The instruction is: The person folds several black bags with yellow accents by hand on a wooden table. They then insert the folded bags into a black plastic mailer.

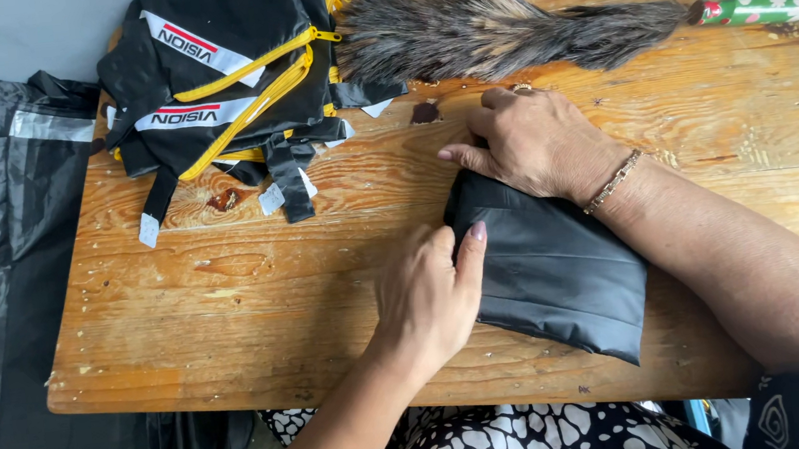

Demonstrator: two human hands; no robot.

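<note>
Black folded fabric [560, 272] on wooden table [232, 309], left hand [431, 295] and right hand [533, 143] fingers flat, released.

It looks like a small sewing workshop: a worn wooden table [231, 299], a pile of black pouches [229, 75], a feather duster [517, 28].

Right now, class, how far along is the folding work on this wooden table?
Done: a pile of black pouches with yellow zips lies at the table's far left. In hand: the left hand and right hand press a folded black fabric bundle flat. Left: that bundle is not yet on the pile.
</note>
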